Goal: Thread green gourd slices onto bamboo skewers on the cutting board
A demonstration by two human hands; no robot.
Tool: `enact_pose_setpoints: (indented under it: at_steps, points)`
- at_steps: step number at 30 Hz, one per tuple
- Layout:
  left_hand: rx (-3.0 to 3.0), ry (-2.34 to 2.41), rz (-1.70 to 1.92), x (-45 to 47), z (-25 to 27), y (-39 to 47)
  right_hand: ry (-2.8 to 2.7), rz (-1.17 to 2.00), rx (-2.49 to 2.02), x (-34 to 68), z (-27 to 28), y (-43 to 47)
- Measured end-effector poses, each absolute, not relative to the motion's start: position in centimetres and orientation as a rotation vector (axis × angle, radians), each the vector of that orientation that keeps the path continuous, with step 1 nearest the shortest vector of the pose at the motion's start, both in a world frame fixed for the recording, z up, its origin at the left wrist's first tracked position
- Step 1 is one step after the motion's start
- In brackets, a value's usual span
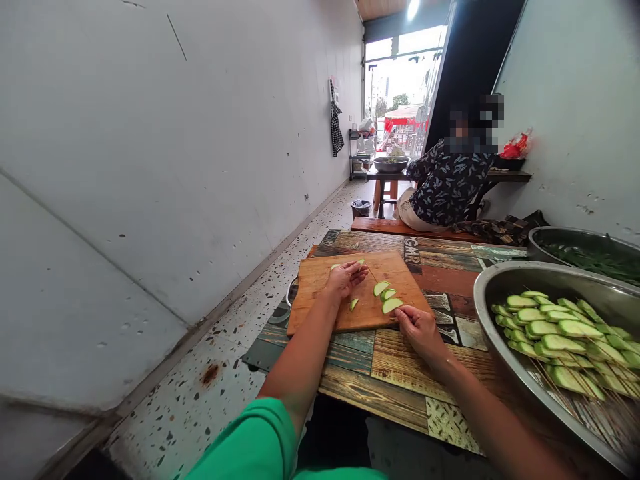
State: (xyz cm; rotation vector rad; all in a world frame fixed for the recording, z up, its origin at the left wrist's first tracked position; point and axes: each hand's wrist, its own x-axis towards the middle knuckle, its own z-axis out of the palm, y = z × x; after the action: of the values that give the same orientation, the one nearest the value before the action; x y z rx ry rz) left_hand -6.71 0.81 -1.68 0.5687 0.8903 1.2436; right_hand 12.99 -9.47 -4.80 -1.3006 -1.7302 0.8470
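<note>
Two bare hands work over a wooden cutting board [325, 310], which lies toward the left edge of a patchwork-patterned desk [350, 387]. On the board's right half sits a skewer of green slices [393, 305], its thin bare end pointing up toward the left hand [346, 278]. That hand's grip is narrow, fingers drawn together above the board; a pale green piece [361, 262] shows right at the fingertips, though I can't tell whether it is held. The right hand [417, 325], over the board's near right corner, has thumb and fingers pinched on the near end of the skewer; whether they press slice or stick is hidden from me. One small loose slice [354, 304] lies on the board just below the left hand.

Along the desk's right edge stands a big metal bowl [481, 288], heaped with skewered slices [560, 327], bare sticks toward the near side. Beyond it, by the far right corner, another metal bowl [543, 235] holds dark greens. Farther off, a person in a dark patterned shirt [453, 183] sits at another desk, beside a wide basin [391, 167].
</note>
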Motion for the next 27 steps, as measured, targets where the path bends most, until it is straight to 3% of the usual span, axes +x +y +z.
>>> enact_pose_setpoints:
  at_steps: [27]
  points:
    - [0.472, 0.837, 1.277, -7.32, -1.23, 0.78, -1.696, 0.934, -1.274, 12.79, -4.37, -9.82]
